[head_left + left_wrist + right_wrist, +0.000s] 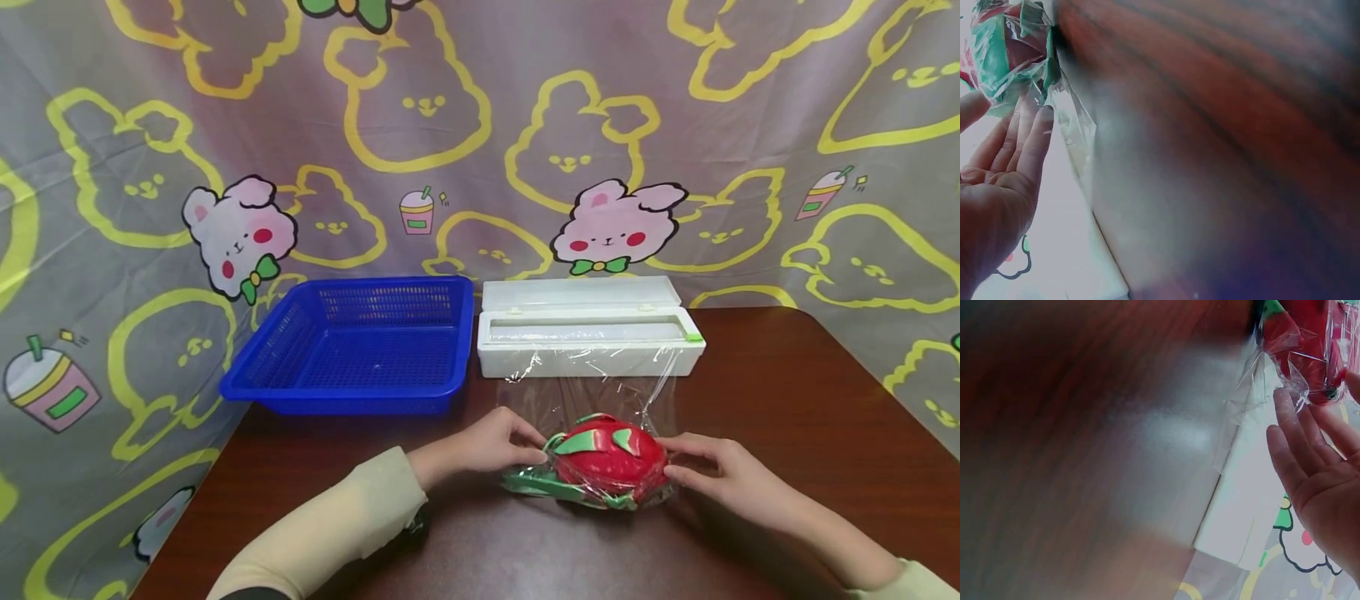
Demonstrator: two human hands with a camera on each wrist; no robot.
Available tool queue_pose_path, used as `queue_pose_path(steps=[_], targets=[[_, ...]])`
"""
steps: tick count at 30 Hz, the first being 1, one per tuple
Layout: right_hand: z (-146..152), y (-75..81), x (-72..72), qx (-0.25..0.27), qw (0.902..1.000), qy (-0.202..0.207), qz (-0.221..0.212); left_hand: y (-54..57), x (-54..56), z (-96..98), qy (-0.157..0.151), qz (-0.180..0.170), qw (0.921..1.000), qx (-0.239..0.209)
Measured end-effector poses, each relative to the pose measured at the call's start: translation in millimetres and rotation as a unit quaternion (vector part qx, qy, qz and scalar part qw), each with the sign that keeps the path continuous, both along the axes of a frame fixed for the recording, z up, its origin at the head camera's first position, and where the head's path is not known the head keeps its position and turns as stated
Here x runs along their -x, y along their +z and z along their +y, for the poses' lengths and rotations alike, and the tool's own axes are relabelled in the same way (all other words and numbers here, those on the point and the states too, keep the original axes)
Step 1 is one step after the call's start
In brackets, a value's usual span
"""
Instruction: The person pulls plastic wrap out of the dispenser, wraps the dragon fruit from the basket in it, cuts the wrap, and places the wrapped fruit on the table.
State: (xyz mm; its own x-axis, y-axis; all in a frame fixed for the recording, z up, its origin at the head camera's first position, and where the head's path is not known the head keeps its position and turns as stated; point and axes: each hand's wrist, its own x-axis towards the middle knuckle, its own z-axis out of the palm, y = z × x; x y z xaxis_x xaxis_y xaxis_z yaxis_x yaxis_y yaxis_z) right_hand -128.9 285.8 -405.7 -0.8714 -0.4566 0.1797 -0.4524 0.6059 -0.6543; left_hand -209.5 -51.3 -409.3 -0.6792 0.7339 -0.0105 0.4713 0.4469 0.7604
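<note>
A red dragon fruit [615, 454] with green, pale-edged scales lies on its side on the table, wrapped in clear cling film [585, 392]. The film stretches back from it to a white dispenser box [588, 361]. My left hand [487, 442] touches the film at the fruit's left end; its fingers [1035, 147] look extended in the left wrist view, thumb apart. From the other side, my right hand [720, 471] presses thumb and fingertips to the wrapped right end. Its fingers [1291, 437] are nearly straight in the right wrist view, with crumpled film at their tips.
To the left of the dispenser stands a blue plastic basket [375, 396] with perforated walls. The dispenser's lid [581, 293] is raised, with a film roll [585, 333] inside. Behind the brown table [787, 375] hangs a curtain [480, 125] printed with cartoon bunnies.
</note>
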Motion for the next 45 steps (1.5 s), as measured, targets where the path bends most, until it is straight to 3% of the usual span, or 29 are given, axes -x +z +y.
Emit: queue_pose_path(steps=[8, 12, 18, 26, 33, 38, 41, 45], targets=[[-7, 5.0, -1.0, 0.027, 0.9971, -0.018, 0.070, -3.0, 5.2, -2.1, -0.002, -0.003, 1.0000, 0.005], [-13, 7.4, 1.1, 0.026, 0.9940, -0.006, 0.106, -4.6, 7.6, -4.4, -0.012, 0.005, 0.9999, 0.006], [-24, 3.6, 4.2, 0.022, 0.9958, 0.039, 0.079, -6.0, 9.3, -4.8, -0.011, 0.002, 0.9999, 0.009], [-24, -0.4, 9.1, 0.064, 0.9948, 0.033, 0.071, -6.2, 10.5, -3.3, -0.004, -0.001, 0.9999, 0.014], [-23, 1.4, 10.8, 0.063, 0.9960, 0.026, 0.058, -4.3, 12.2, -5.6, -0.013, 0.003, 0.9998, 0.011], [-23, 2.1, 9.9, 0.059, 0.9964, 0.024, 0.055, 2.8, 12.6, -7.6, -0.011, 0.010, 0.9997, -0.018], [-23, 2.0, 9.3, 0.056, 0.9965, 0.024, 0.057, 9.0, 12.0, -7.8, 0.000, 0.040, 0.9983, -0.042], [-23, 1.8, 9.2, 0.059, 0.9964, 0.027, 0.055, 19.3, 0.7, -3.9, -0.015, 0.122, 0.9917, -0.039]])
